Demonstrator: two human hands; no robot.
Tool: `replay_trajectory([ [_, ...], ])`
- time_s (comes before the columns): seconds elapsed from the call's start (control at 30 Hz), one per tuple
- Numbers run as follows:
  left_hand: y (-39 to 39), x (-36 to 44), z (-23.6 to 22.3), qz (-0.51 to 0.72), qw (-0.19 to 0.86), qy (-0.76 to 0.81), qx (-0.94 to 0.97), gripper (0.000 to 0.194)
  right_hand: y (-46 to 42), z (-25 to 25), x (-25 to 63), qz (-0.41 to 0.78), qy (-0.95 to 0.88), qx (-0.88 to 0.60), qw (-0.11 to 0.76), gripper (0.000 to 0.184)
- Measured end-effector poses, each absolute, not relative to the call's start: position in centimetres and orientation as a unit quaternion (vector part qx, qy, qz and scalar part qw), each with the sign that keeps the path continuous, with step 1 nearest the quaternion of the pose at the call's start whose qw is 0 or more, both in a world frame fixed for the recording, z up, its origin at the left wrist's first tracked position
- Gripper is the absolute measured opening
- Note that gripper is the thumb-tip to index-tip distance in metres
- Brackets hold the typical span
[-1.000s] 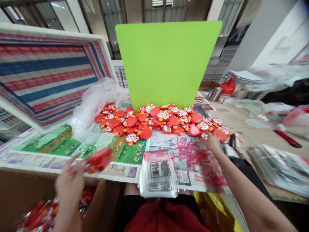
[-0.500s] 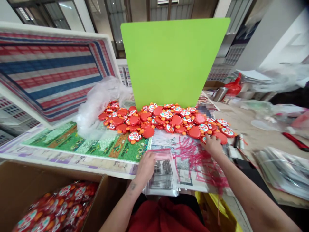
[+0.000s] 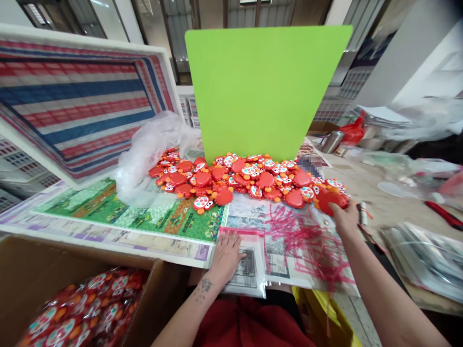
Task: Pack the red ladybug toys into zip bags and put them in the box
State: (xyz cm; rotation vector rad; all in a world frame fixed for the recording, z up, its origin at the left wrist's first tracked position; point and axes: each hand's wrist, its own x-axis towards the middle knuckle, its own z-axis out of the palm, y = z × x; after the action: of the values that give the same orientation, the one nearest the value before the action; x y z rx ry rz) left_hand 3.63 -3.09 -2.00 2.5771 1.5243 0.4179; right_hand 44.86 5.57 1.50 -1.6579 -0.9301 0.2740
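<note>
Red toys with orange feet (image 3: 87,301), wrapped in shiny clear plastic, lie in the cardboard box (image 3: 157,294) at my lower left. Beside my knees on the right is a yellow bag (image 3: 321,313).

At the table's near edge, my left hand (image 3: 227,255) is open, palm down and fingers forward, resting on the clear plastic bags (image 3: 249,284) with a pink strip along their top. To the right of them spreads a tangle of pink strands (image 3: 289,231); to the left, a green printed sheet (image 3: 144,217) covers part of the table.

Farther out, my right hand (image 3: 343,212) grips a single red toy (image 3: 328,198) between thumb and fingers, at the right end of a loose pile (image 3: 220,178); I can't tell whether it is clear of the others. Well to the right lies a red-handled tool (image 3: 444,215).

Crumpled plastic (image 3: 139,166) touches the pile's left end. Behind stand a bright green board (image 3: 267,91) and, left of it, a tilted white tray (image 3: 171,91) lined with striped cloth. Windows (image 3: 267,14) show beyond.
</note>
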Motion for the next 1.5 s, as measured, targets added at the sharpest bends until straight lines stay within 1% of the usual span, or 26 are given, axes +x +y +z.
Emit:
replay_trajectory([
  [0.03, -3.0, 3.7, -1.8, 0.138, 0.06, 0.509, 0.848, 0.035, 5.5, 2.0, 44.0, 0.145, -0.382, -0.668, 0.623, 0.046],
  [0.07, -2.9, 3.8, -1.6, 0.138, 0.058, 0.519, 0.841, 0.029, 5.5, 2.5, 43.0, 0.18, -0.375, -0.632, 0.654, 0.048],
  [0.1, -2.6, 4.0, -1.4, 0.138, 0.053, 0.534, 0.832, 0.024, 5.3, 3.1, 41.8, 0.216, -0.38, -0.603, 0.667, 0.05],
  [0.13, -2.2, 4.3, -1.3, 0.137, 0.046, 0.551, 0.822, 0.02, 5.1, 3.7, 40.4, 0.25, -0.403, -0.58, 0.662, 0.053],
  [0.27, -1.0, 5.4, -1.1, 0.124, 0.029, 0.585, 0.801, 0.018, 3.8, 5.2, 34.8, 0.353, -0.51, -0.531, 0.578, 0.057],
  [0.4, -0.8, 5.5, -1.5, 0.124, 0.046, 0.571, 0.81, 0.014, 2.4, 5.3, 31.1, 0.407, -0.591, -0.493, 0.492, 0.056],
  [0.53, -1.2, 4.9, -2.1, 0.202, 0.115, 0.552, 0.801, 0.013, 1.6, 5.4, 29.9, 0.448, -0.656, -0.467, 0.388, 0.053],
  [0.57, -1.3, 4.8, -2.2, 0.231, 0.134, 0.558, 0.785, 0.016, 1.4, 5.5, 29.8, 0.467, -0.667, -0.458, 0.356, 0.052],
  [0.63, -1.3, 4.7, -2.4, 0.277, 0.154, 0.573, 0.755, 0.027, 1.3, 5.6, 29.6, 0.505, -0.676, -0.439, 0.307, 0.05],
  [0.67, -1.4, 4.6, -2.3, 0.286, 0.153, 0.574, 0.752, 0.032, 1.3, 5.5, 29.4, 0.52, -0.673, -0.431, 0.301, 0.05],
  [0.7, -1.4, 4.6, -2.3, 0.283, 0.144, 0.568, 0.759, 0.032, 1.3, 5.4, 29.1, 0.529, -0.664, -0.427, 0.311, 0.05],
  [0.73, -1.5, 4.7, -2.2, 0.269, 0.13, 0.556, 0.775, 0.029, 1.4, 5.1, 28.8, 0.533, -0.65, -0.426, 0.334, 0.051],
  [0.8, -1.6, 4.7, -2.1, 0.231, 0.098, 0.519, 0.817, 0.023, 1.9, 4.4, 27.8, 0.532, -0.622, -0.427, 0.385, 0.055],
  [0.87, -1.8, 4.6, -2.0, 0.213, 0.072, 0.482, 0.847, 0.026, 2.6, 3.3, 26.9, 0.523, -0.619, -0.423, 0.405, 0.061],
  [0.93, -1.9, 4.5, -2.1, 0.228, 0.053, 0.465, 0.854, 0.029, 3.3, 2.1, 26.1, 0.505, -0.64, -0.421, 0.397, 0.065],
  [1.03, -1.9, 4.2, -2.3, 0.274, 0.027, 0.468, 0.84, 0.012, 4.3, 0.4, 24.9, 0.467, -0.666, -0.434, 0.387, 0.063],
  [1.07, -1.9, 4.2, -2.4, 0.288, 0.021, 0.472, 0.833, 0.011, 4.5, 0.0, 24.4, 0.461, -0.67, -0.437, 0.383, 0.061],
  [1.17, -2.0, 4.2, -2.3, 0.325, 0.009, 0.478, 0.816, 0.012, 4.7, -0.8, 22.5, 0.475, -0.689, -0.428, 0.342, 0.055],
  [1.23, -2.1, 4.3, -2.0, 0.356, 0.01, 0.473, 0.806, 0.01, 4.5, -0.7, 21.1, 0.484, -0.718, -0.406, 0.292, 0.056],
  [1.27, -2.1, 4.3, -1.9, 0.369, 0.015, 0.468, 0.803, 0.01, 4.4, -0.6, 20.6, 0.471, -0.74, -0.398, 0.269, 0.059],
  [1.3, -2.0, 4.4, -1.9, 0.38, 0.023, 0.464, 0.8, 0.011, 4.3, -0.3, 20.3, 0.44, -0.763, -0.401, 0.253, 0.063],
  [1.37, -1.9, 4.4, -1.9, 0.391, 0.044, 0.463, 0.794, 0.011, 3.9, 0.4, 20.4, 0.33, -0.788, -0.458, 0.245, 0.065],
  [1.43, -1.7, 4.4, -2.0, 0.394, 0.076, 0.469, 0.787, 0.011, 3.3, 1.0, 21.2, 0.222, -0.761, -0.565, 0.229, 0.058],
  [1.5, -1.4, 4.3, -2.2, 0.396, 0.12, 0.472, 0.779, 0.011, 2.4, 1.2, 22.3, 0.18, -0.712, -0.652, 0.188, 0.05],
])
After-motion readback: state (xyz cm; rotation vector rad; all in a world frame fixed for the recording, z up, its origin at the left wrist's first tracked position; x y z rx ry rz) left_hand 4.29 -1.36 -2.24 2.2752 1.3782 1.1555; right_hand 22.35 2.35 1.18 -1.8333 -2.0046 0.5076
